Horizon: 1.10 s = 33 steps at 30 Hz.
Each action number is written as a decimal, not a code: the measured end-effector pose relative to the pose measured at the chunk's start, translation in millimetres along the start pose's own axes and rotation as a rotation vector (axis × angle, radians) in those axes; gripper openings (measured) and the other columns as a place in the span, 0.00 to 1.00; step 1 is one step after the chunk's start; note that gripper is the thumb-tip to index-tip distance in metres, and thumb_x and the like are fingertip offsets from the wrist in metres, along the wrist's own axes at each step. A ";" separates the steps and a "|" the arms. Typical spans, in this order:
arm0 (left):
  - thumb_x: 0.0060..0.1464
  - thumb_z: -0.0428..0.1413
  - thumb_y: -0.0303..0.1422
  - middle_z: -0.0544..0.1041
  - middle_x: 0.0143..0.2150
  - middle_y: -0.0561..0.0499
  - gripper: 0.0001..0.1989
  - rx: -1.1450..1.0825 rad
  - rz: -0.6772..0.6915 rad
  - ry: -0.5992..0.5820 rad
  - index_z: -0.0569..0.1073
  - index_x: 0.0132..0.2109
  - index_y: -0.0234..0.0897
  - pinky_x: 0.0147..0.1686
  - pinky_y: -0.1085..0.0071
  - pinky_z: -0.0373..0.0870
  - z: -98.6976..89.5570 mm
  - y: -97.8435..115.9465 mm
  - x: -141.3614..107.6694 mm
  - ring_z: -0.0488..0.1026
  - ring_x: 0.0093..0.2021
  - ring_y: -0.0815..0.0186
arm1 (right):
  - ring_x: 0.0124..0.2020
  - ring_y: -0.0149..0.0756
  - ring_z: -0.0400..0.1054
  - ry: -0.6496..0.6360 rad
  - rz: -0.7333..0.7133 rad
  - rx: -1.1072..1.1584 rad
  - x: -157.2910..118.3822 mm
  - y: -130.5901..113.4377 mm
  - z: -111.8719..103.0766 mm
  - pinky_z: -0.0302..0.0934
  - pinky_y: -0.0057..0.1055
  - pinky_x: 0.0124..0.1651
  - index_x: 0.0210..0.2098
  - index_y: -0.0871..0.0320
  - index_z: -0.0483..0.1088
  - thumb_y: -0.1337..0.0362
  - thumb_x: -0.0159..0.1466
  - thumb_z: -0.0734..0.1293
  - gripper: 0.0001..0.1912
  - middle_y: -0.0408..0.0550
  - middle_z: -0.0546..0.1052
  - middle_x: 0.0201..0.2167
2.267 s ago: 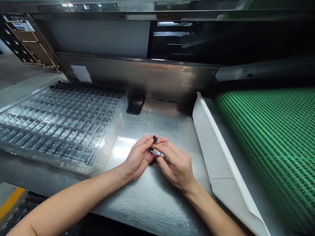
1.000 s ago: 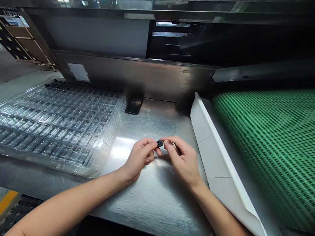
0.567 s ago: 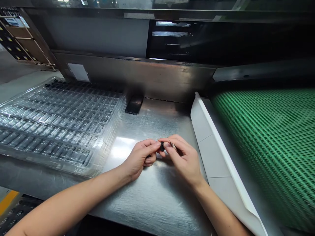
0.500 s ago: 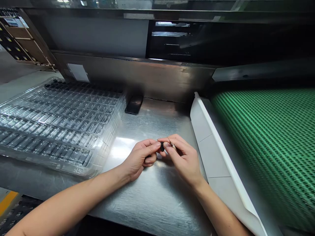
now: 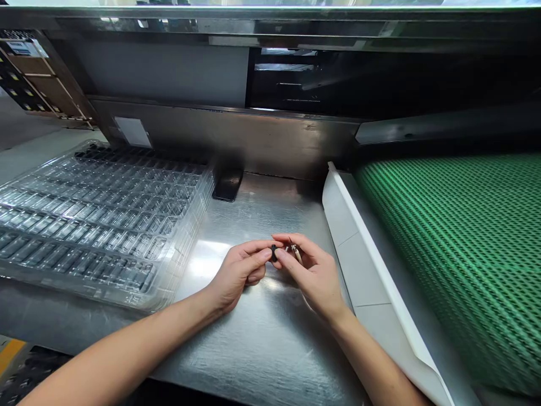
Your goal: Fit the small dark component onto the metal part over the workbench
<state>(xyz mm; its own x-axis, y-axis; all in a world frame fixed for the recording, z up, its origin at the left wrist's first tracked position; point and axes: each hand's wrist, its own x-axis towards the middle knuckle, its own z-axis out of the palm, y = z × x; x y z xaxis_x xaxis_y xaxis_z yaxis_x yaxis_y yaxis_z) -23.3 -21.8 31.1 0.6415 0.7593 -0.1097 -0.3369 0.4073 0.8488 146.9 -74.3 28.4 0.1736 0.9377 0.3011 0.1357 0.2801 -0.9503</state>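
Observation:
Over the steel table, my left hand (image 5: 244,269) is closed in a pinch on the left side of a small black part (image 5: 274,253). Its exact kind is too small to tell. My right hand (image 5: 315,273) is closed too, its thumb and fingertips on the right side of that part. A slim, shiny metal tool (image 5: 297,254) with a thin pointed tip lies within the right fingers. Its lower end is hidden by the hand, and I cannot make out its kind.
Left of my hands sits a stack of clear plastic trays (image 5: 163,282), with black pieces in the far row. A black phone (image 5: 228,185) lies behind on the steel table (image 5: 236,349). At right, a white guard (image 5: 366,265) borders a green mesh conveyor belt (image 5: 456,225).
The black part has turned slightly between my fingertips, showing more of its face. My hands have barely shifted left, and the view has tilted up a little.

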 end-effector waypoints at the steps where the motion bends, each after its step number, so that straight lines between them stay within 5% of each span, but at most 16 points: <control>1: 0.60 0.68 0.41 0.75 0.33 0.50 0.19 0.004 0.000 -0.005 0.83 0.53 0.33 0.23 0.72 0.41 0.4 0.6 -0.4 0.50 0.22 0.79 | 0.32 0.37 0.77 0.012 0.016 -0.001 -0.2 -0.8 -0.4 0.71 0.30 0.35 0.52 0.55 0.80 0.55 0.71 0.75 0.14 0.47 0.79 0.39; 11: 0.58 0.69 0.41 0.77 0.39 0.48 0.21 -0.030 0.016 0.010 0.82 0.54 0.34 0.23 0.73 0.41 0.9 3.5 -0.1 0.50 0.22 0.80 | 0.36 0.41 0.74 0.086 -0.004 -0.091 -1.6 -3.2 -1.9 0.66 0.31 0.32 0.52 0.54 0.80 0.58 0.72 0.73 0.12 0.48 0.80 0.39; 15: 0.59 0.69 0.41 0.76 0.37 0.50 0.22 -0.045 0.038 0.033 0.81 0.57 0.36 0.22 0.74 0.41 -0.3 5.3 1.0 0.49 0.21 0.80 | 0.34 0.38 0.72 0.066 -0.148 -0.232 -1.6 -2.3 -5.1 0.63 0.32 0.31 0.56 0.53 0.78 0.58 0.76 0.68 0.12 0.48 0.78 0.42; 20: 0.61 0.68 0.39 0.76 0.37 0.51 0.20 -0.061 0.054 0.021 0.81 0.58 0.37 0.23 0.74 0.42 -0.1 5.2 0.6 0.50 0.21 0.81 | 0.44 0.42 0.75 -0.009 -0.309 -0.387 -3.0 -2.4 -6.7 0.67 0.35 0.42 0.64 0.54 0.73 0.61 0.81 0.62 0.16 0.50 0.78 0.47; 33: 0.57 0.71 0.41 0.76 0.35 0.51 0.23 -0.042 0.062 0.063 0.82 0.57 0.38 0.22 0.75 0.43 2.7 7.4 0.5 0.51 0.21 0.80 | 0.49 0.44 0.79 0.010 -0.386 -0.569 -6.1 3.9 -5.5 0.71 0.40 0.55 0.70 0.54 0.68 0.63 0.80 0.64 0.21 0.49 0.83 0.46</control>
<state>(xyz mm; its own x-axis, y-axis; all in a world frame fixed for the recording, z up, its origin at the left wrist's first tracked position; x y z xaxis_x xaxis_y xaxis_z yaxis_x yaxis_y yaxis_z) -23.6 -19.7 38.7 0.5739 0.8138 -0.0909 -0.4043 0.3781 0.8328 151.7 -80.0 23.3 0.0190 0.7897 0.6132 0.6803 0.4392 -0.5867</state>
